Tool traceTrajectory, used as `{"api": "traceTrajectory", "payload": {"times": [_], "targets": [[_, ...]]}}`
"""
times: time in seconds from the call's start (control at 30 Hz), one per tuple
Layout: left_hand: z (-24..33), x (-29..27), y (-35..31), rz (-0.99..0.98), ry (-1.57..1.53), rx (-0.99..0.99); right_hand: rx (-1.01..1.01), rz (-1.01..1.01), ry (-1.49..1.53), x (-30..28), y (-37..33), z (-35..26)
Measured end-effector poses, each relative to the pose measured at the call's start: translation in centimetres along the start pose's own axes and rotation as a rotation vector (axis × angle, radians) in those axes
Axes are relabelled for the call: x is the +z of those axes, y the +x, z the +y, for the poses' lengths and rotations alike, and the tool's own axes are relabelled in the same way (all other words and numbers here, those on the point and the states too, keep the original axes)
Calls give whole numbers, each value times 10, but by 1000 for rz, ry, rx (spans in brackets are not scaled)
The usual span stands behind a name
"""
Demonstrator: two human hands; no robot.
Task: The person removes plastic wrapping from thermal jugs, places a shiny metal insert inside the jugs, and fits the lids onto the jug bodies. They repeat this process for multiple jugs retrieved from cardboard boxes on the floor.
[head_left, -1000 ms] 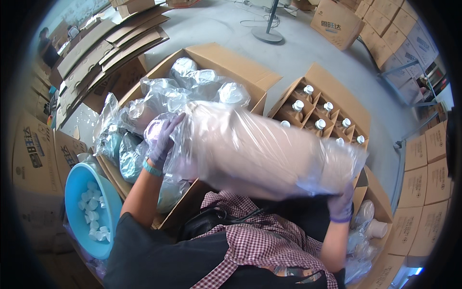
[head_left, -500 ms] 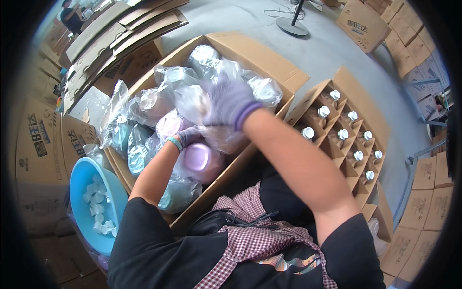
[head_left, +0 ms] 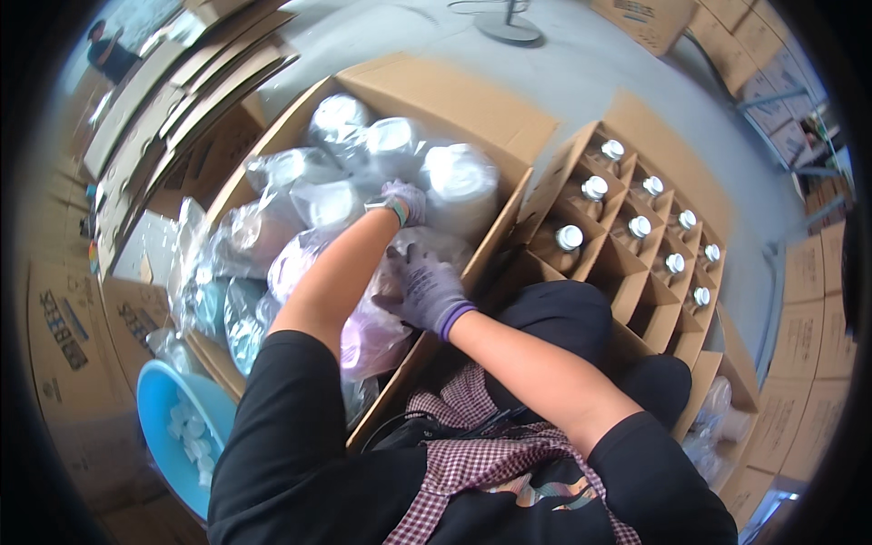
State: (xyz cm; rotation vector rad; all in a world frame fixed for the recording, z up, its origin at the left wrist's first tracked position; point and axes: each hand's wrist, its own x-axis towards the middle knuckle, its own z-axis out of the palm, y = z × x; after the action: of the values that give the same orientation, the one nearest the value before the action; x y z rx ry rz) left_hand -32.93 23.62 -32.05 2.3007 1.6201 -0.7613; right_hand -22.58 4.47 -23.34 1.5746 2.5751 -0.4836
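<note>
A large open carton [head_left: 413, 381] in front of me is full of containers in clear plastic bags, some clear, some lilac or teal. My left hand [head_left: 406, 202], in a grey-purple glove, reaches to the middle of it among the clear-bagged containers [head_left: 459, 182]; its fingers are mostly hidden by the hand and plastic. Closer to me, my right hand [head_left: 429, 287], gloved alike, hovers over or touches the bagged goods with fingers apart. Just below it lies a lilac container [head_left: 368, 341] in its bag. Neither hand plainly grips anything.
To the right stands a divided carton [head_left: 627, 282] with several white-capped bottles [head_left: 569, 238] in its cells. A blue basin [head_left: 150, 436] of white caps [head_left: 191, 422] is at lower left. Flattened cartons [head_left: 173, 100] pile up at far left; stacked boxes [head_left: 799, 318] line the right.
My right hand has drawn back toward me, off the clear container it was moving. My left hand has moved farther into the carton, off the lilac container. The view has shifted slightly.
</note>
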Motion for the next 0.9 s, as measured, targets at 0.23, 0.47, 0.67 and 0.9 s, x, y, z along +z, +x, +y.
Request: {"api": "traceTrajectory", "payload": {"times": [0.23, 0.47, 0.67, 0.9], "targets": [[14, -25, -21, 165, -257, -198, 1, 1, 270, -3, -1, 8], [80, -149, -278, 1151, -1524, 289, -231, 569, 612, -9, -43, 51], [172, -89, -350, 1370, -949, 795, -13, 1019, 1694, -44, -179, 154], [235, -137, -333, 817, -828, 1470, -81, 819, 1769, -116, -391, 265]]}}
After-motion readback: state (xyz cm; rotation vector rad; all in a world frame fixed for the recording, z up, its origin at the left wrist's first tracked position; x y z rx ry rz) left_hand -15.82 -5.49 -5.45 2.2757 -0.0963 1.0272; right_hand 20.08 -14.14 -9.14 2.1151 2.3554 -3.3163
